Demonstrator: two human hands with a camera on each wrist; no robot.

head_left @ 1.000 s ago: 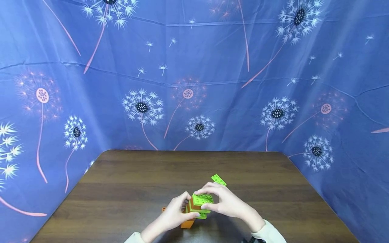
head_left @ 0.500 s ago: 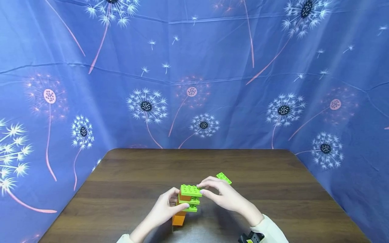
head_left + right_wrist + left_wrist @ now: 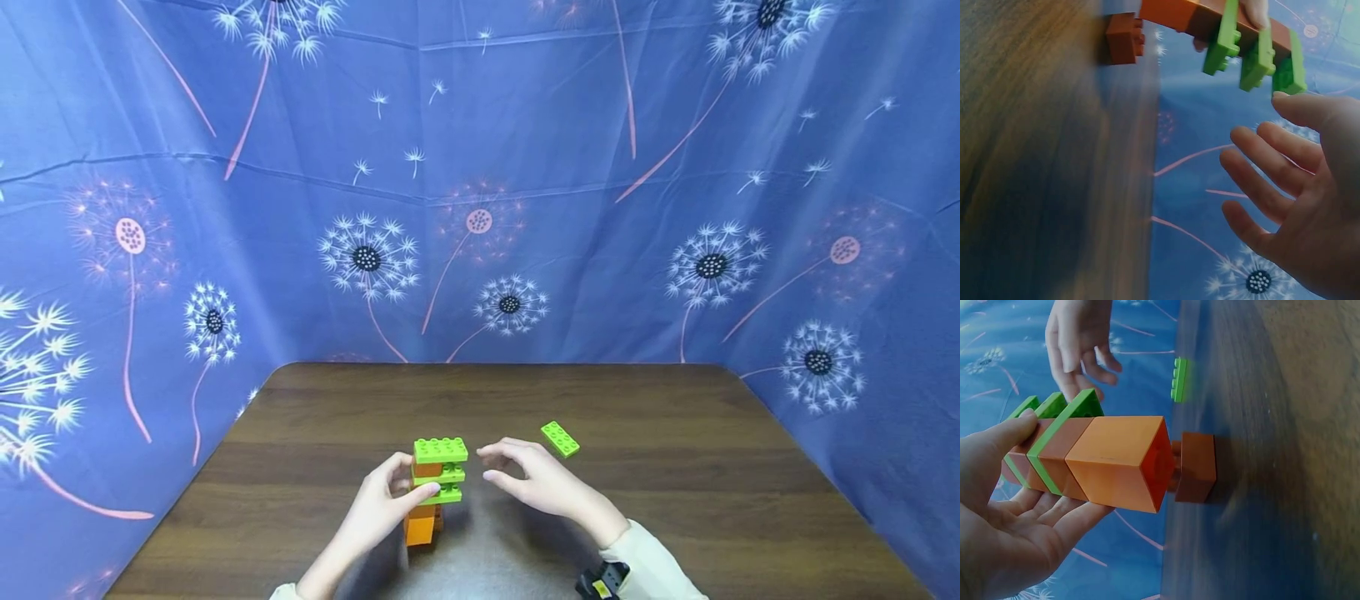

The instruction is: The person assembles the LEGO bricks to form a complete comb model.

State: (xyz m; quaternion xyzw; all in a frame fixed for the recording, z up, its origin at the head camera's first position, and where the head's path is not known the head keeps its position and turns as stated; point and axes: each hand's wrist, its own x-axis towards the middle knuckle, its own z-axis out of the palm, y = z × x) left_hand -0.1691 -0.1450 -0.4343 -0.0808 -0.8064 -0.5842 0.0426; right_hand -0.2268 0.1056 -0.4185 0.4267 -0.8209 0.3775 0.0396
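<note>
In the head view my left hand (image 3: 378, 508) grips a stack of toy building bricks (image 3: 426, 471) between thumb and fingers. Green flat plates alternate with brown-orange bricks in it, their studded ends jutting to the right. A bright orange block (image 3: 1116, 459) forms the bottom; its hollow underside shows in the left wrist view, raised off the table. My right hand (image 3: 543, 483) stays apart, right of the stack, fingers loosely bent and nothing in them. From the right wrist, its thumb (image 3: 1304, 109) appears close to the top green plate (image 3: 1291, 69).
A single brown-orange brick (image 3: 1197, 467) stands on the table (image 3: 675, 500) behind the stack, mostly hidden in the head view. Farther back, beyond my right hand, lies a loose green plate (image 3: 560, 439). A blue patterned cloth (image 3: 585, 208) hangs behind the table.
The stack has moved left in my left hand and stands more upright. My right hand has let go of the top plate and drawn apart, uncovering the loose green plate.
</note>
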